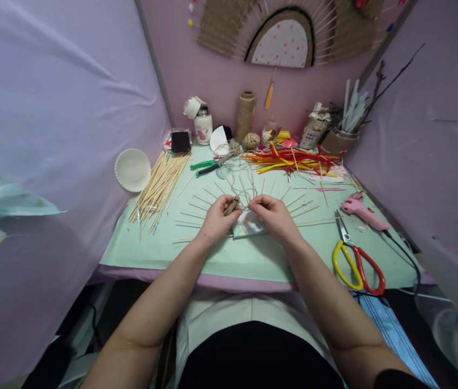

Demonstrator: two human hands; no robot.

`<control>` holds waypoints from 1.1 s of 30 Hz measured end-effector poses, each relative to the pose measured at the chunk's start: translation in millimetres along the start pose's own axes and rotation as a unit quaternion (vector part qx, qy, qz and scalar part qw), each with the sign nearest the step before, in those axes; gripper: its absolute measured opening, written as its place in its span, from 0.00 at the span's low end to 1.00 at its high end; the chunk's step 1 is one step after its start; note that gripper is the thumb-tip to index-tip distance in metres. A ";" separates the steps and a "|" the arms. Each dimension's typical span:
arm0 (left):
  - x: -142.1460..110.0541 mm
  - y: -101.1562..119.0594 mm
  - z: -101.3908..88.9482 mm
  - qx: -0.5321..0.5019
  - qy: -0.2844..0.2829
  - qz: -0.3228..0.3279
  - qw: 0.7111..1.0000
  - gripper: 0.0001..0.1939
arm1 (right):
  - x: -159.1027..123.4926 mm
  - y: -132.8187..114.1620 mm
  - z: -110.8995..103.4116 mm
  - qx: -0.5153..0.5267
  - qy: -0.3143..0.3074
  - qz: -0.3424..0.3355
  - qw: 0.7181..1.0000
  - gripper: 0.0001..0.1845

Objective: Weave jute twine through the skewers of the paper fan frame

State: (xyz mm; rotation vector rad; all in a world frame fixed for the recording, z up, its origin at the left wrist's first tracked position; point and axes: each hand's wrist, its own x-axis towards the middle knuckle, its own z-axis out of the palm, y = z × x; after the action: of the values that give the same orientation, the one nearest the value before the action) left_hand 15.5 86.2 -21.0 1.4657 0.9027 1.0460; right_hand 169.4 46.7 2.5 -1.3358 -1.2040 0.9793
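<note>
A fan of thin wooden sticks [305, 209] spreads out around a pale half-round piece [248, 226] with a coloured print, flat on the table in front of me. My left hand [217, 220] is closed on a small bundle of brown twine [233, 206] at the left of the fan's centre. Just to its right, my right hand [274, 215] pinches at the twine strand near the base of the sticks. Its fingertips partly hide what they grip. Loose twine loops over the upper sticks between the hands.
Scissors [346, 237] and a pink glue gun [365, 212] lie at right. Bamboo sticks [163, 186] are piled at left, near green-handled pliers [207, 166]. Behind are pipe cleaners [289, 159], a twine spool [246, 116], a bottle [203, 127] and a pot of glue sticks [339, 141].
</note>
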 end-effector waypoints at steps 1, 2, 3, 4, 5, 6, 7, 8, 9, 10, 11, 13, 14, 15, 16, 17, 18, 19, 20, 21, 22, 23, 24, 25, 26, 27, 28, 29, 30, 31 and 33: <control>-0.4 0.5 0.0 0.027 0.009 0.011 1.000 0.11 | -0.4 -1.0 -0.3 0.007 -0.001 -0.002 1.000 0.07; -1.0 1.3 0.2 0.052 0.019 0.022 0.998 0.11 | -1.3 -2.0 -0.4 0.012 -0.006 -0.006 1.000 0.08; -1.6 2.2 0.4 0.073 0.028 0.031 0.996 0.10 | -2.5 -2.9 -0.2 0.013 -0.014 -0.010 1.000 0.08; -2.2 3.1 0.6 0.087 0.036 0.037 0.995 0.09 | -4.0 -3.6 0.2 0.011 -0.025 -0.016 1.000 0.08; -2.6 3.8 0.9 0.093 0.042 0.040 0.994 0.09 | -5.7 -3.8 1.0 0.003 -0.037 -0.024 0.999 0.08; -2.8 4.4 1.3 0.091 0.047 0.038 0.994 0.09 | -7.5 -3.6 2.0 -0.009 -0.048 -0.034 0.998 0.08; -2.7 4.7 1.5 0.080 0.051 0.033 0.995 0.09 | -9.1 -3.0 3.2 -0.025 -0.057 -0.045 0.997 0.08; -2.5 5.1 1.8 0.061 0.053 0.027 0.996 0.10 | -10.4 -2.0 4.3 -0.045 -0.061 -0.057 0.996 0.08; -2.1 5.4 2.0 0.036 0.052 0.021 0.998 0.10 | -11.5 -0.7 5.3 -0.066 -0.059 -0.069 0.994 0.09; -1.8 6.0 2.3 0.006 0.049 0.012 0.999 0.11 | -12.1 0.7 6.1 -0.089 -0.054 -0.081 0.991 0.09; -1.5 6.8 2.5 -0.026 0.044 0.001 0.999 0.11 | -12.5 2.0 6.6 -0.111 -0.046 -0.091 0.989 0.09; -1.5 9.7 3.1 -0.086 0.033 -0.033 0.995 0.12 | -12.5 4.3 6.9 -0.147 -0.027 -0.108 0.983 0.08; -1.8 11.6 3.3 -0.111 0.027 -0.054 0.992 0.12 | -12.4 5.1 6.9 -0.160 -0.020 -0.115 0.980 0.07; -2.1 13.7 3.5 -0.133 0.021 -0.074 0.988 0.12 | -12.3 5.8 6.8 -0.169 -0.015 -0.120 0.978 0.07; -2.4 15.9 3.6 -0.151 0.016 -0.090 0.984 0.12 | -12.2 6.4 6.7 -0.174 -0.011 -0.123 0.977 0.08; -2.7 17.9 3.6 -0.168 0.011 -0.101 0.981 0.12 | -12.3 7.0 6.6 -0.177 -0.007 -0.123 0.976 0.08; -2.9 19.6 3.6 -0.183 0.006 -0.107 0.977 0.12 | -12.5 7.5 6.7 -0.178 -0.003 -0.123 0.976 0.08; -2.9 20.8 3.5 -0.197 0.003 -0.110 0.974 0.12 | -12.7 8.1 6.8 -0.179 0.000 -0.122 0.976 0.09; -2.9 21.7 3.5 -0.207 0.003 -0.110 0.972 0.12 | -12.9 8.6 6.9 -0.181 0.002 -0.121 0.976 0.08; -2.7 22.0 3.5 -0.213 0.004 -0.110 0.971 0.13 | -13.1 9.2 7.0 -0.182 0.002 -0.120 0.976 0.08; -2.5 22.0 3.4 -0.215 0.008 -0.109 0.970 0.14 | -13.2 9.6 7.0 -0.183 -0.002 -0.120 0.976 0.08; -2.3 21.6 3.5 -0.215 0.013 -0.108 0.971 0.14 | -13.2 10.0 6.9 -0.185 -0.007 -0.120 0.975 0.08; -2.1 21.0 3.4 -0.213 0.017 -0.108 0.971 0.15 | -13.1 10.2 6.5 -0.188 -0.010 -0.123 0.974 0.08; -2.0 20.4 3.4 -0.210 0.020 -0.109 0.971 0.16 | -12.8 10.3 6.0 -0.192 -0.007 -0.130 0.973 0.08; -1.9 19.9 3.3 -0.208 0.020 -0.109 0.972 0.17 | -12.3 10.3 5.2 -0.196 0.002 -0.138 0.971 0.08; -1.9 19.4 3.2 -0.207 0.019 -0.111 0.972 0.17 | -11.6 10.2 4.2 -0.199 0.016 -0.147 0.969 0.08; -1.9 19.1 3.0 -0.206 0.016 -0.112 0.972 0.18 | -10.8 10.1 3.2 -0.200 0.030 -0.155 0.967 0.08; -2.0 18.9 2.8 -0.204 0.015 -0.113 0.972 0.18 | -9.9 10.0 2.2 -0.199 0.039 -0.160 0.966 0.08; -2.1 18.7 2.6 -0.201 0.013 -0.113 0.973 0.18 | -9.0 10.1 1.3 -0.197 0.038 -0.163 0.966 0.09; -2.2 18.3 2.4 -0.196 0.012 -0.111 0.974 0.18 | -8.2 10.4 0.6 -0.194 0.028 -0.162 0.967 0.10; -2.4 16.9 2.2 -0.182 0.008 -0.104 0.978 0.18 | -6.7 11.4 -0.1 -0.191 -0.008 -0.157 0.969 0.09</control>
State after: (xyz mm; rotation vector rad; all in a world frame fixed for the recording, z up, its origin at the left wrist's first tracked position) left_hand 16.8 80.8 -4.6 1.0373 0.8055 1.0060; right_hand 170.0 40.5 -9.2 -1.3722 -1.6174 0.5483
